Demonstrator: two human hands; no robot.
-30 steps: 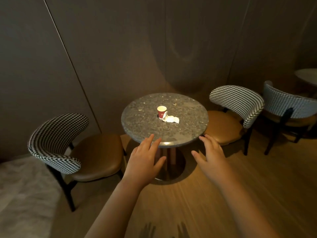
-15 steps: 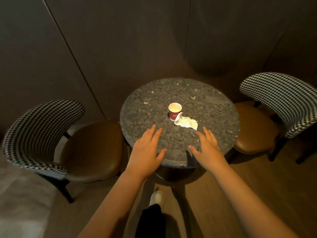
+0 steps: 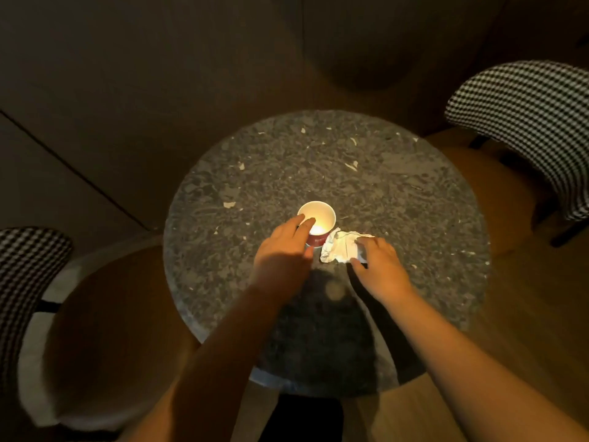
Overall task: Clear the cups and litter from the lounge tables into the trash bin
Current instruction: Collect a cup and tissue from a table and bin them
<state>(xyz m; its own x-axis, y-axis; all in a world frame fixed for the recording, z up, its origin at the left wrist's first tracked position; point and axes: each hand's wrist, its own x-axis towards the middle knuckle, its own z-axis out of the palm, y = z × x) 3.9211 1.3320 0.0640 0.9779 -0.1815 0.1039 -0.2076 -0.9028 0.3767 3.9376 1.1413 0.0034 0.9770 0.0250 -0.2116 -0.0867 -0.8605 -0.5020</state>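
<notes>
While red cup (image 3: 321, 214) stands upright, white napkin (image 3: 338, 249) lies crumpled.

upright red cup (image 3: 322, 214) — crumpled paper (image 3: 337, 249) alongside

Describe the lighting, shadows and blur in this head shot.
Head view: dim room, one warm pool of light on the stone table; the paper cup glares inside, blown out; a dark shadow covers the table's near side; the left hand is softly blurred, the right hand on the crumpled napkin sharper; the wall falls nearly black.
</notes>
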